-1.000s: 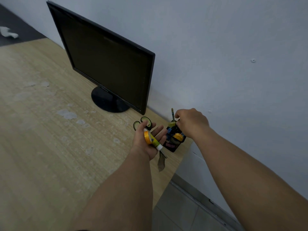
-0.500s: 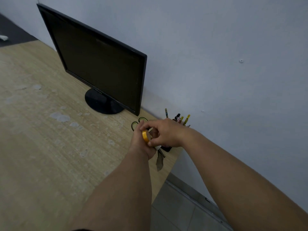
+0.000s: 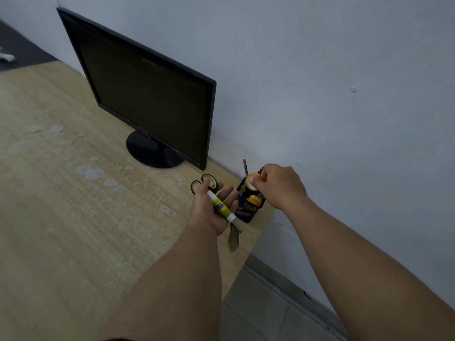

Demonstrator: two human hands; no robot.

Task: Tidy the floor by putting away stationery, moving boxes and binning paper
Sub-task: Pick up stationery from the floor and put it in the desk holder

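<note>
My left hand [image 3: 211,210] is palm up over the desk's right end, holding a yellow and white glue stick [image 3: 221,206] and scissors whose green-black handles [image 3: 204,184] stick out past my fingers and whose blades [image 3: 234,238] hang below my wrist. My right hand [image 3: 278,187] pinches a yellow tape roll [image 3: 253,182] just above a black mesh pen holder [image 3: 248,205]. The holder stands at the desk's corner by the wall, with another yellow roll [image 3: 253,200], a pencil [image 3: 245,167] and other small items inside.
A black monitor [image 3: 145,94] on a round base stands on the wooden desk [image 3: 61,205] to the left of my hands. The white wall [image 3: 344,119] runs right behind the holder. Tiled floor [image 3: 258,316] shows below the desk's right edge.
My right hand took the yellow tape roll from my left palm and carried it right, to above the pen holder. The glue stick and scissors stayed in my left hand.
</note>
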